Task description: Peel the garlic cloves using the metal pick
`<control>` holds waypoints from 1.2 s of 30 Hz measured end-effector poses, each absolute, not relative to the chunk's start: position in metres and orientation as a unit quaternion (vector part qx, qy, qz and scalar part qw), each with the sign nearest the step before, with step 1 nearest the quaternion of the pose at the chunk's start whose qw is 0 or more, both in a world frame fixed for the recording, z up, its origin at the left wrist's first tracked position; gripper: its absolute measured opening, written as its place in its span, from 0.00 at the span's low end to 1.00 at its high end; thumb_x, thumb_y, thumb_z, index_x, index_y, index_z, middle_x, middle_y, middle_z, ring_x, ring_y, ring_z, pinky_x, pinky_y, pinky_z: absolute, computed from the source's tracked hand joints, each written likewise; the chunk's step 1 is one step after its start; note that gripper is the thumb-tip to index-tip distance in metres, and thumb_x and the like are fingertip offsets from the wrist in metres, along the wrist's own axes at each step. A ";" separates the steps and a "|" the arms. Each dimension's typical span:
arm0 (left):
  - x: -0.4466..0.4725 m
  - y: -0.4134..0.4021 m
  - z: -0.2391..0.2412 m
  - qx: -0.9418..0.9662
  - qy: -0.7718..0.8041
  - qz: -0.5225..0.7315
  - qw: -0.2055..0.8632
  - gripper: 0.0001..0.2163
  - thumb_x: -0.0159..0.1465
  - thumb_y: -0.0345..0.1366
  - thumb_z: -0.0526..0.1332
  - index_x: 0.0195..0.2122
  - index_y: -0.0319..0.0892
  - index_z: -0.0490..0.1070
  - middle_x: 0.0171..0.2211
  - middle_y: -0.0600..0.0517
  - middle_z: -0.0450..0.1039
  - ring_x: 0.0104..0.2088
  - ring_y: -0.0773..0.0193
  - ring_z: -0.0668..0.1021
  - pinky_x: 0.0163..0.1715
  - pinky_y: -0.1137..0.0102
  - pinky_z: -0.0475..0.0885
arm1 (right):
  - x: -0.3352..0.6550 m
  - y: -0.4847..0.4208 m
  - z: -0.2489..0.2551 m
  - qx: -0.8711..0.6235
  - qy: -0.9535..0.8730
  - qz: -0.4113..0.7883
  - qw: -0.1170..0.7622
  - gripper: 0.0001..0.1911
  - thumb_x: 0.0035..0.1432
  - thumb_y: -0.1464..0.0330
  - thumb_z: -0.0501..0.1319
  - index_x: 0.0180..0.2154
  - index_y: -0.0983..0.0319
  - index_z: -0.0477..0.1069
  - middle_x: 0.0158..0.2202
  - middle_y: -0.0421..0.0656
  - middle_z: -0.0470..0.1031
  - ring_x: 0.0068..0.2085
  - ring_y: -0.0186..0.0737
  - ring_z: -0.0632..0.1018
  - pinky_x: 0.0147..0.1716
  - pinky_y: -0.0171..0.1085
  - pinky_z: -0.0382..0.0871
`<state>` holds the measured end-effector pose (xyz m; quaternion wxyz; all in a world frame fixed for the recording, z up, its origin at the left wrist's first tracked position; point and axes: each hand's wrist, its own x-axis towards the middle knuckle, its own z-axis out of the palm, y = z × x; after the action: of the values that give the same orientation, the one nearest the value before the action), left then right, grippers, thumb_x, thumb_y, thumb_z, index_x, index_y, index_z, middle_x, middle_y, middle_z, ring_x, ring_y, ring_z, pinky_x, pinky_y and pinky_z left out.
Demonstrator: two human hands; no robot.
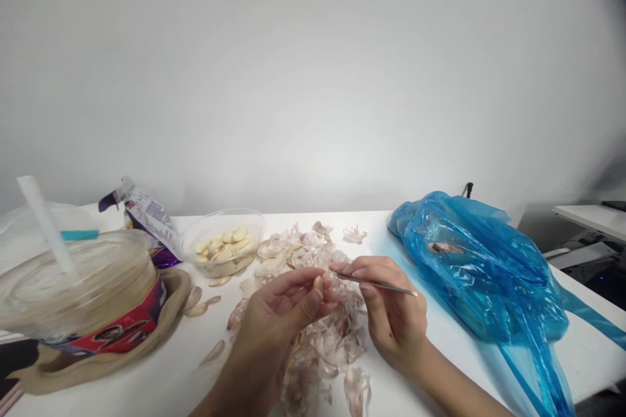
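My left hand (pixel 288 306) pinches a small garlic clove (pixel 319 284) between thumb and fingertips. Held like a pencil, a thin metal tool (pixel 391 286) lies in my right hand (pixel 394 306), with its left end pointing towards the clove. Whether the tool touches the clove I cannot tell. Below and behind both hands spreads a heap of papery garlic skins (pixel 337 345). Beyond my left hand stands a clear plastic bowl (pixel 260 228) holding several peeled garlic cloves (pixel 227 244).
Several unpeeled cloves (pixel 195 303) lie left of my left hand. A large lidded cup (pixel 122 306) with a white straw (pixel 46 225) sits in a cardboard holder (pixel 178 300). Behind it is a purple wrapper (pixel 151 215). A blue plastic bag (pixel 479 267) covers the table's right side.
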<state>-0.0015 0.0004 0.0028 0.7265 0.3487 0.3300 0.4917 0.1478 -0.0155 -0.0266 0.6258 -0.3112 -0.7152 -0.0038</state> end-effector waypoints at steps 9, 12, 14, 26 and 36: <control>-0.007 0.000 0.006 0.328 0.340 0.516 0.714 0.07 0.47 0.30 0.69 0.28 0.40 0.77 0.24 0.54 0.78 0.25 0.71 0.77 0.28 0.80 0.72 | 0.149 -0.009 -0.029 -0.328 -0.702 -0.008 0.632 0.15 0.58 0.80 0.51 0.45 0.61 0.64 0.38 0.47 0.73 0.41 0.42 0.75 0.35 0.44 0.74; -0.008 0.003 0.006 0.313 0.355 0.526 0.707 0.07 0.49 0.30 0.68 0.30 0.39 0.76 0.24 0.54 0.78 0.25 0.73 0.76 0.29 0.80 0.72 | 0.148 -0.012 -0.027 -0.322 -0.716 -0.012 0.619 0.16 0.56 0.81 0.52 0.45 0.62 0.64 0.38 0.47 0.73 0.41 0.42 0.76 0.36 0.43 0.74; -0.008 0.005 0.006 0.304 0.360 0.529 0.706 0.07 0.49 0.31 0.68 0.30 0.38 0.76 0.23 0.54 0.77 0.23 0.73 0.76 0.28 0.80 0.72 | 0.148 -0.015 -0.025 -0.327 -0.737 -0.005 0.592 0.17 0.56 0.81 0.52 0.45 0.62 0.64 0.38 0.48 0.73 0.41 0.42 0.76 0.36 0.42 0.74; -0.009 0.010 0.000 0.306 0.341 0.528 0.715 0.08 0.49 0.30 0.68 0.32 0.36 0.76 0.25 0.53 0.76 0.26 0.73 0.74 0.32 0.79 0.70 | 0.147 -0.009 -0.034 -0.312 -0.786 -0.002 0.534 0.17 0.55 0.82 0.53 0.46 0.64 0.63 0.37 0.49 0.72 0.42 0.41 0.75 0.36 0.38 0.74; -0.010 0.012 -0.001 0.317 0.353 0.533 0.701 0.07 0.46 0.28 0.69 0.27 0.38 0.76 0.25 0.54 0.76 0.29 0.71 0.76 0.34 0.79 0.71 | 0.152 -0.004 -0.039 -0.328 -0.781 -0.022 0.532 0.16 0.57 0.81 0.51 0.46 0.64 0.62 0.39 0.50 0.72 0.42 0.41 0.74 0.36 0.39 0.73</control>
<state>-0.0102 0.0118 -0.0006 0.7008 0.3169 0.3530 0.5328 0.1517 -0.0037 -0.0393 0.5316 -0.3276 -0.7808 -0.0220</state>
